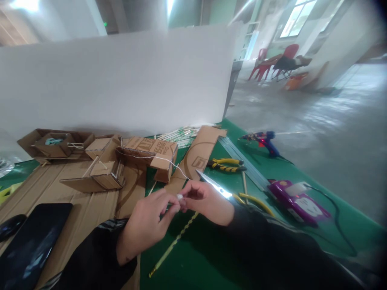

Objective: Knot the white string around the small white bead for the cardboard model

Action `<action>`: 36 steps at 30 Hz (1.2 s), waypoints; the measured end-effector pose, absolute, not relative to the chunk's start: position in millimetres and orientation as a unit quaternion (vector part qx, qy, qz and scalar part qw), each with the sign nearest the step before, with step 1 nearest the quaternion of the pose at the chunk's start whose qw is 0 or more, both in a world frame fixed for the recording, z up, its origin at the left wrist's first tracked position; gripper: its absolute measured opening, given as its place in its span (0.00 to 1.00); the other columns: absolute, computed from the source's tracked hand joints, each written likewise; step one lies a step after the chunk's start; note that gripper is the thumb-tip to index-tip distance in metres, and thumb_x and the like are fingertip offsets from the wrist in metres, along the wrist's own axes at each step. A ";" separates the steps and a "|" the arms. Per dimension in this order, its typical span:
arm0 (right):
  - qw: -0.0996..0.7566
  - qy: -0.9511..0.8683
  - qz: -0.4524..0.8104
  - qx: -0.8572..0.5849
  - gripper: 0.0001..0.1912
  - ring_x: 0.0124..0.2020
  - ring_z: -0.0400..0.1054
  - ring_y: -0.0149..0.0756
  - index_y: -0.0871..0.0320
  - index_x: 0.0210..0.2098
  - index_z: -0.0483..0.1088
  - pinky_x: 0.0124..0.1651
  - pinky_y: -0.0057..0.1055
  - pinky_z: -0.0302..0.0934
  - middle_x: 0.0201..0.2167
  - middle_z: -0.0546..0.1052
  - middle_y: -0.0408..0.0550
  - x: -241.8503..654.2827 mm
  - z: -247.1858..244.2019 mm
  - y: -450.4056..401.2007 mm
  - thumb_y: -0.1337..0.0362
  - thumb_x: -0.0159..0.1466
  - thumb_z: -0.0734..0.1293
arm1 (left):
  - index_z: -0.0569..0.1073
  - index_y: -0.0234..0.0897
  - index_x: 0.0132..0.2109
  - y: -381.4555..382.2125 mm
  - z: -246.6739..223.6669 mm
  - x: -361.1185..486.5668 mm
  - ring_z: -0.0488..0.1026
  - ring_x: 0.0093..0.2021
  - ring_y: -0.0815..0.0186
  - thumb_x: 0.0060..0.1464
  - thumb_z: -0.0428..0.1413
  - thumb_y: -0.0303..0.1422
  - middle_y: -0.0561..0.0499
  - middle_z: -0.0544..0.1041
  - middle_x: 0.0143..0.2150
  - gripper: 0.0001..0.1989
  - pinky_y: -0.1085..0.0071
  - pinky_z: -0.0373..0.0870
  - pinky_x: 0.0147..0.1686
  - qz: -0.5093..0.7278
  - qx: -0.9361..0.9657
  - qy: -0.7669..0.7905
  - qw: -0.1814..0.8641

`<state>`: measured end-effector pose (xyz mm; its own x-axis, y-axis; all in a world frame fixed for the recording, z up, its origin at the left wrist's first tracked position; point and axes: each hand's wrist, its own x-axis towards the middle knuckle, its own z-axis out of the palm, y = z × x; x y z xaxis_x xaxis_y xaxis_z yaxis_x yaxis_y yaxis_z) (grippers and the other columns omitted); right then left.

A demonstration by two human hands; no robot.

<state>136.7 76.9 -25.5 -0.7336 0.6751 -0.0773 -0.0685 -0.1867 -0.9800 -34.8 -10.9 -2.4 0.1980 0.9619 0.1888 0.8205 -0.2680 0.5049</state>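
My left hand [148, 220] and my right hand [208, 202] meet over the table, each in a pinch at a small white piece [180, 197]. What that piece is, I cannot make out. A white string [151, 156] runs from the cardboard model [105, 173] towards my right fingertips; its end is hidden there. Beneath my hands lies a yellowish twisted stick [177, 240]. Scissors with yellow handles [216, 186] rest just beyond my right hand, partly covered by it. A cardboard strip [199, 151] lies behind them.
Yellow-black pliers [228, 164], clear glue sticks [242, 161], a purple power strip [299, 201] with a cord, and a blue glue gun [266, 141] lie to the right. A black phone [36, 237] lies left on cardboard. A white panel [121, 84] stands behind.
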 end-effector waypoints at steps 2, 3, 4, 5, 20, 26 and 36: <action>0.238 -0.570 0.743 -0.257 0.20 0.26 0.71 0.29 0.62 0.30 0.67 0.33 0.29 0.65 0.24 0.77 0.43 137.3 -28.0 78.9 0.55 0.50 0.76 | 0.71 0.40 0.36 -9.9 -6.0 -39.0 0.69 0.33 0.66 0.64 0.45 0.37 0.52 0.72 0.33 0.13 0.71 0.59 0.31 0.203 0.793 0.566 0.101; 0.230 -0.565 0.749 -0.257 0.20 0.26 0.72 0.30 0.62 0.29 0.67 0.32 0.29 0.66 0.24 0.77 0.43 137.6 -29.1 79.5 0.55 0.49 0.76 | 0.71 0.39 0.36 -9.4 -8.6 -41.0 0.70 0.33 0.65 0.65 0.44 0.37 0.51 0.72 0.33 0.14 0.71 0.59 0.31 0.189 0.801 0.563 0.077; 0.222 -0.563 0.753 -0.256 0.20 0.25 0.72 0.29 0.62 0.29 0.67 0.32 0.29 0.66 0.24 0.77 0.43 137.9 -29.9 79.7 0.55 0.48 0.77 | 0.72 0.39 0.36 -9.1 -11.1 -42.9 0.70 0.32 0.65 0.65 0.44 0.38 0.51 0.72 0.33 0.14 0.71 0.58 0.30 0.179 0.805 0.563 0.058; 0.215 -0.562 0.757 -0.255 0.20 0.25 0.72 0.29 0.62 0.29 0.68 0.32 0.29 0.67 0.23 0.77 0.43 138.1 -30.3 79.6 0.55 0.48 0.77 | 0.72 0.39 0.37 -8.9 -13.3 -44.5 0.70 0.32 0.65 0.65 0.45 0.38 0.51 0.73 0.32 0.14 0.71 0.58 0.29 0.174 0.805 0.565 0.043; 0.252 -0.525 0.783 -0.216 0.16 0.25 0.73 0.29 0.62 0.29 0.68 0.29 0.26 0.68 0.24 0.78 0.44 138.7 -25.8 69.4 0.62 0.50 0.77 | 0.70 0.37 0.34 -2.4 -13.0 -38.9 0.59 0.25 0.69 0.61 0.49 0.40 0.57 0.64 0.25 0.13 0.74 0.56 0.26 0.359 0.618 0.611 0.341; 0.312 -0.539 0.752 -0.218 0.15 0.25 0.70 0.29 0.61 0.31 0.68 0.27 0.24 0.65 0.25 0.75 0.43 135.9 -28.4 65.7 0.60 0.52 0.76 | 0.74 0.36 0.35 -5.0 -13.3 -35.0 0.62 0.26 0.68 0.60 0.51 0.39 0.54 0.70 0.27 0.12 0.73 0.57 0.27 0.367 0.617 0.608 0.339; 0.392 -0.704 0.545 -0.230 0.08 0.36 0.69 0.35 0.58 0.36 0.72 0.39 0.31 0.64 0.35 0.74 0.48 136.2 -23.7 62.0 0.60 0.61 0.69 | 0.70 0.36 0.23 -8.9 -19.1 -28.0 0.57 0.24 0.69 0.61 0.51 0.38 0.56 0.58 0.22 0.19 0.72 0.52 0.25 0.343 0.682 0.614 0.200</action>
<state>136.2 62.0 -23.7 -0.5860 0.7522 0.3014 -0.1042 0.2990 -0.9486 -28.0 -8.9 -19.1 0.0115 0.9750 0.2221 0.7003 -0.1664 0.6942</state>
